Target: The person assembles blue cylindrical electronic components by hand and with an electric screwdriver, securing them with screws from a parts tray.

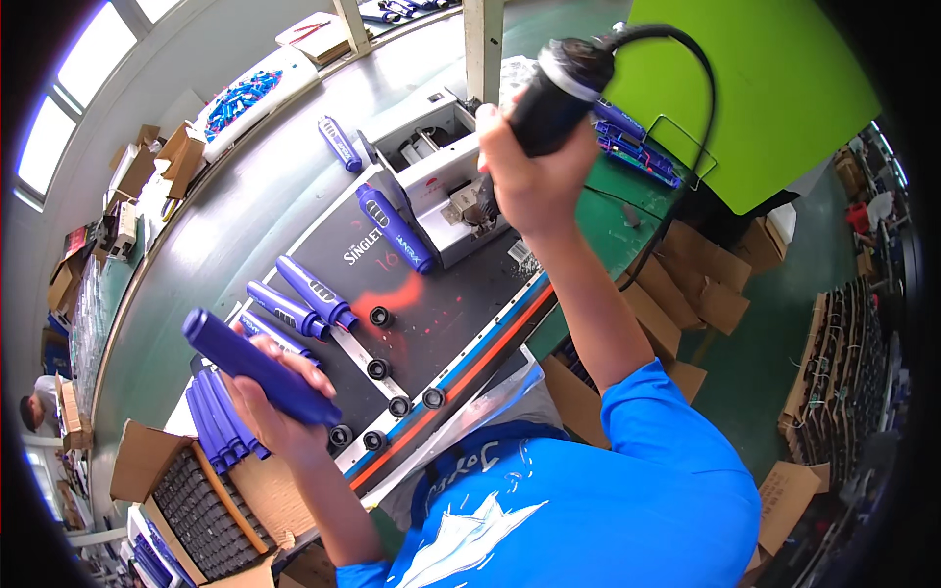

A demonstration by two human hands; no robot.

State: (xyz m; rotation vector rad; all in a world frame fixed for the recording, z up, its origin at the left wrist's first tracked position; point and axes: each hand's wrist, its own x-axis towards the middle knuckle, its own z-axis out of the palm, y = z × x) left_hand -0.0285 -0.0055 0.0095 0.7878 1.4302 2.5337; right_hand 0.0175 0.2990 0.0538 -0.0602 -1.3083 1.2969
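Blue tube (235,353) left, corded black tool (552,113) right;
your left hand (267,412) wraps the tube above the counter (186,265), seemingly leaving its far end free; your right hand (544,176) clasps the tool's body.

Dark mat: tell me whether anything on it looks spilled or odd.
Pale crumbs lie strewn on the dark mat near the white machine, looking like stray debris rather than part of its print.

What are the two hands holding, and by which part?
The left hand holds a blue tube around its nearer half; the right hand grips a black corded tool around its body, below the white band.
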